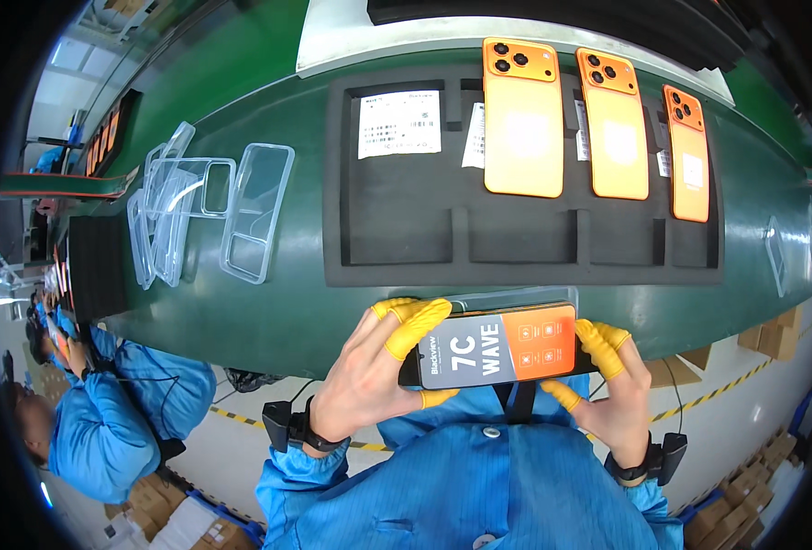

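Observation:
A smartphone (490, 346) lies sideways in front of me, its screen side covered by a grey and orange printed film. My left hand (369, 367), in yellow finger cots, grips its left end, with fingers over the top edge and thumb at the lower edge. My right hand (615, 390), also in yellow cots, curls round the right end, fingertips against the edge and thumb near the lower corner. A clear phone case (516, 297) shows along the phone's far edge; how far they overlap is hidden.
Beyond my hands a black foam tray (516, 272) holds labels and three orange phones (523, 128). Several clear cases (257, 211) lie left on the green table (300, 312), and another clear case (774, 257) lies far right. A person in blue (140, 394) works at left.

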Demonstrator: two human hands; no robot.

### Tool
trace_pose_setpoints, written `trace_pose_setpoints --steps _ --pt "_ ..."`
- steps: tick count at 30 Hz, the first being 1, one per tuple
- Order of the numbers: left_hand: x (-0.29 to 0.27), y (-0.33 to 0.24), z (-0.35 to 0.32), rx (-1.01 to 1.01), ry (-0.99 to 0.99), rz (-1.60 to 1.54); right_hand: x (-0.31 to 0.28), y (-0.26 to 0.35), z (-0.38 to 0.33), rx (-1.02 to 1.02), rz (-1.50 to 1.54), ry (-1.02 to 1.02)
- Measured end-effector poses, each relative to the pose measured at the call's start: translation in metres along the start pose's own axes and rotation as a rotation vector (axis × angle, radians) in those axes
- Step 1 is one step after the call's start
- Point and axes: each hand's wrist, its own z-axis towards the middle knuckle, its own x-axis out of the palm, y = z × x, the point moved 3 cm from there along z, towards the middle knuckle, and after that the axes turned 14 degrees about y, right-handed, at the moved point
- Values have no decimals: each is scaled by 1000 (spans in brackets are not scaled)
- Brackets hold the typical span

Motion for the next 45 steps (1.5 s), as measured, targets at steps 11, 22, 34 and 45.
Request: trace_pose_setpoints --steps 11,22,34,45 --pt "-8 14 -9 -103 -103 29 -14 -8 19 -69 -22 92" --pt "-2 11 -1 -58 -108 158 -15 -17 27 -157 -49 118" --pt "-2 14 2 -99 -111 59 -9 -20 22 -172 -9 79" --pt "-11 9 9 -168 -69 27 -7 -10 37 -183 70 27"
